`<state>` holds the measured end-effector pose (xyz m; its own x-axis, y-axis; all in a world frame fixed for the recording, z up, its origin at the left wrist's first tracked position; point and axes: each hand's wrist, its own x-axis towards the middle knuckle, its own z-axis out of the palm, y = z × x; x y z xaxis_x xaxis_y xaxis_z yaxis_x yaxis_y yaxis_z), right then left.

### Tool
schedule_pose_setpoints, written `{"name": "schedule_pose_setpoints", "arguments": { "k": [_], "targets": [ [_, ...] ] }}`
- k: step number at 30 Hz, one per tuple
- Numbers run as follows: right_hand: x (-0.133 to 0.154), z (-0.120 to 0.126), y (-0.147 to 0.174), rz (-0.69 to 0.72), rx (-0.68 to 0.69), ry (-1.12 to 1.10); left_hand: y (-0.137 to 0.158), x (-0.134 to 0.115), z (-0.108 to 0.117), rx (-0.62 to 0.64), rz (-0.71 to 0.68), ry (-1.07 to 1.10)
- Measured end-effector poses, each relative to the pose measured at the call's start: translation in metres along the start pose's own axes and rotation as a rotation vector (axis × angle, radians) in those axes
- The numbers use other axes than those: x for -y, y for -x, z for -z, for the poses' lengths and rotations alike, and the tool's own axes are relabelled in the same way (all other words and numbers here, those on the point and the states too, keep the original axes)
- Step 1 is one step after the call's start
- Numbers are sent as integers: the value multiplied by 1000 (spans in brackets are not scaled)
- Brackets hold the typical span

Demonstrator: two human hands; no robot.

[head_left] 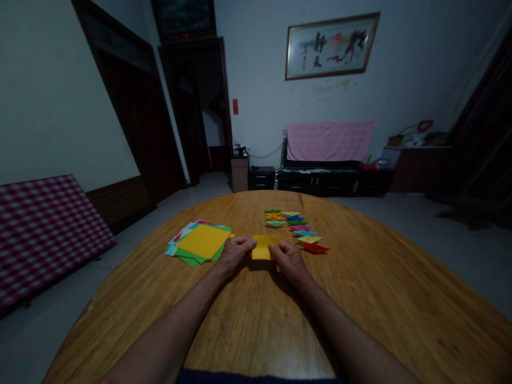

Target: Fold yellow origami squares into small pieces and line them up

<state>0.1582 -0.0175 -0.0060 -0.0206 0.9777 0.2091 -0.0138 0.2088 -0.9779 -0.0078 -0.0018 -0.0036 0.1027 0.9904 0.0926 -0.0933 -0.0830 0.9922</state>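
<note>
- Clock read from the yellow paper (262, 247), with 12 toward the far edge of the desk (360, 309).
- Yellow paper: held between both hands, around the middle of the desk, a shadow under it. Much smaller than the loose sheets; looks part folded, a plain oblong for now. Whether its lower edge touches the wood: cannot tell.
- Left hand (235, 253), at 9 o'clock: grip closed in a pinch on the paper's near-side corner area, thumb and fingers at that end.
- Right hand (292, 258), between 3 and 4: grip also grasping, thumb lying on the paper's face.
- Done, by my reading: a set of small folded boats in two slanting rows. The shorter row runs near 12 to 1, a green boat (272, 211) at its far end. The longer row runs from 1 round to 3, ending at a red boat (315, 249).
- Left over: a loose stack of sheets (204, 242) at 9, beyond the left hand, yellow on top, green and other colours poking out, unfolded.
- Progress, judged: many pieces made, one midway, plenty of sheets unused. The yellow piece likely needs several more folds to match the boats.
</note>
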Motion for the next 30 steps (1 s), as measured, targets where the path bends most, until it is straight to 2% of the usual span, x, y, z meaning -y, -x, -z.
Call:
{"name": "schedule_pose_setpoints", "arguments": {
  "k": [8, 11, 14, 20, 24, 27, 30],
  "targets": [
    [3, 3, 0, 159, -85, 153, 1, 4, 1, 22, 8, -54],
    [0, 3, 0, 181, -54, 198, 0, 8, 2, 33, 3, -72],
    [-5, 1, -1, 146, -25, 191, -2, 11, 2, 21, 10, -51],
    [-2, 0, -4, -21, -38, -43, -10, 12, 5, -88, 48, 147],
    [3, -2, 0, -127, 47, -144, -14, 16, 5, -172, 20, 127],
    [4, -5, 3, -100, 135, -198, -14, 18, 3, -209, -9, 77],
    [4, -7, 4, -69, 145, -205, -14, 19, 0, -207, -37, 49]
  ]
}}
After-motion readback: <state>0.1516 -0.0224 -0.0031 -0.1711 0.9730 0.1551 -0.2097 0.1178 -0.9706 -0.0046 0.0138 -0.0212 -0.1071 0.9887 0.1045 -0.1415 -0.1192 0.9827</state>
